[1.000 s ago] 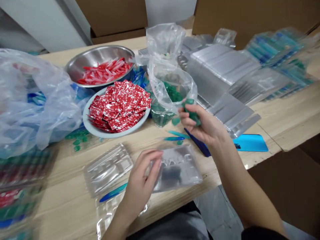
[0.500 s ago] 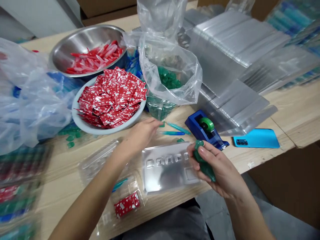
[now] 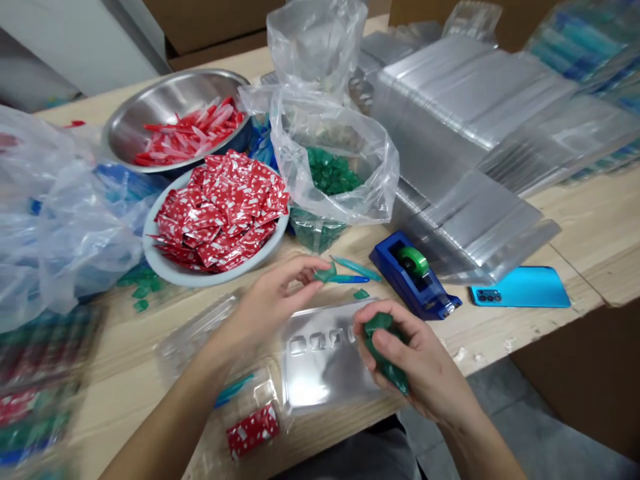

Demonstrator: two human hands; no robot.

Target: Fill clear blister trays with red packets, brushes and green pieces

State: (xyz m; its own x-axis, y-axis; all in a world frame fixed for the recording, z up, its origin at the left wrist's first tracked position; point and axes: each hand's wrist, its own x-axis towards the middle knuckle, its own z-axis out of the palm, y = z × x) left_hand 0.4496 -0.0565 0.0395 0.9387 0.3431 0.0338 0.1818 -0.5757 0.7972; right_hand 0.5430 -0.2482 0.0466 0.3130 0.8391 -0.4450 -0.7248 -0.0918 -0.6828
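Left hand (image 3: 273,300) pinches 1 green piece (image 3: 326,274); right hand (image 3: 410,363) clutches green pieces (image 3: 383,347) over clear tray (image 3: 320,370).

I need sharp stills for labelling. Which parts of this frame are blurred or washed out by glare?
Head view: the left edge is smeared, with the stacked packs unreadable; the clear tray and clear sheets throw pale glare; the left hand, right hand and red packets are fairly sharp.
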